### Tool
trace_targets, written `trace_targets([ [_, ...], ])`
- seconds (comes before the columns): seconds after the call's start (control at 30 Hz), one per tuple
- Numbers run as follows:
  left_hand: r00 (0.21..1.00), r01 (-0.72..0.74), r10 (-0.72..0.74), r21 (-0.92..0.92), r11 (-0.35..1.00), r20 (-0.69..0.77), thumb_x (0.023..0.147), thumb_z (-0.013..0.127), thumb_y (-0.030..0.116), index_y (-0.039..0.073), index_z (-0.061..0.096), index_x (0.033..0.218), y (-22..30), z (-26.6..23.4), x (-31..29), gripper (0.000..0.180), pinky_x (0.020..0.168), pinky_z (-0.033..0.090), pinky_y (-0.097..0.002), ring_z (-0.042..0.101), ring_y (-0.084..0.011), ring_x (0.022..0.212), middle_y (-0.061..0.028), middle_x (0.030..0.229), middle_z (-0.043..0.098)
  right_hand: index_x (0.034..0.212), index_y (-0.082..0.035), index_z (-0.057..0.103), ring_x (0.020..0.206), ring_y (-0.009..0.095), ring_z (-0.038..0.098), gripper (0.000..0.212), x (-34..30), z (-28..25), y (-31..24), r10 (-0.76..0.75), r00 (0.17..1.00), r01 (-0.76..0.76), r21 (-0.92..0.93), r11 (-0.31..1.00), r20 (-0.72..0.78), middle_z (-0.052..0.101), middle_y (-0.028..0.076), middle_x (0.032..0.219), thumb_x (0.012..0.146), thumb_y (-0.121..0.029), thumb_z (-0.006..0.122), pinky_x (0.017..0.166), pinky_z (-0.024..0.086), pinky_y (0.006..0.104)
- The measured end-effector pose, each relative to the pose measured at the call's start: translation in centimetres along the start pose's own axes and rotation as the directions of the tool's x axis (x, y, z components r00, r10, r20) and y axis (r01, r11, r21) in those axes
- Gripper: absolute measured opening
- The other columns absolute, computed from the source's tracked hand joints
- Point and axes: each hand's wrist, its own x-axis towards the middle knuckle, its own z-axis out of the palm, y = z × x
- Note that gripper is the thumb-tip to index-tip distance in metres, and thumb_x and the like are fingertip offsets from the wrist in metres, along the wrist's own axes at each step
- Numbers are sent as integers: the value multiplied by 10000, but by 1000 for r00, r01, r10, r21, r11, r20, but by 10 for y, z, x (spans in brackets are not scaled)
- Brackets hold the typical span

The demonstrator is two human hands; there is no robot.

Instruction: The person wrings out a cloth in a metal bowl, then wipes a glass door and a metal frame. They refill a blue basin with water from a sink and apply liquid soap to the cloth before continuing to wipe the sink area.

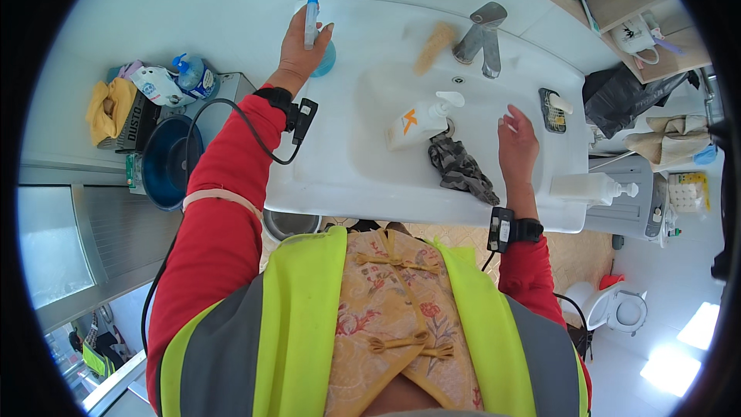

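Left hand (pixel 297 50) is clamped around a slim, rigid, probably light spray bottle (pixel 312 22) at mid-body, while right hand (pixel 515 143) rests open-fingered on the sink (pixel 340 177)

White pump bottle with orange label (pixel 417 122) lying in the sink basin (pixel 370 162); white pump bottle (pixel 593 187) on its right rim.

Glossy, smooth white ceramic basin (pixel 363 177) at frame centre; brushed grey metal tap (pixel 482 35) upper centre. Smooth white plastic pump bottle (pixel 421 120) lying inside, beside limp grey patterned cloth (pixel 461 170). Clear plastic slim spray bottle with blue cap (pixel 311 22), upper centre-left. Matt red fabric sleeves (pixel 224 208).
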Motion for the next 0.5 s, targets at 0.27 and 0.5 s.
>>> trace_targets([
  [0.27, 995, 97, -94, 211, 973, -25, 812, 714, 289, 96, 448, 1333, 13, 6, -13, 616, 934, 466, -354, 568, -304, 1106, -138, 1209, 582, 1322, -169, 522, 1174, 354, 521, 591, 164, 49, -83, -454, 850, 518, -588, 621, 268, 493, 145, 1312, 786, -347, 696, 947, 465, 458],
  [0.5, 992, 102, -118, 302, 948, 34, 802, 731, 346, 62, 480, 1291, 11, 1, -11, 620, 896, 479, -338, 609, -271, 1004, -128, 1108, 618, 1270, -86, 559, 984, 330, 629, 493, 210, 60, -70, -361, 864, 502, -567, 653, 350, 662, 140, 1066, 916, -429, 539, 853, 506, 399],
])
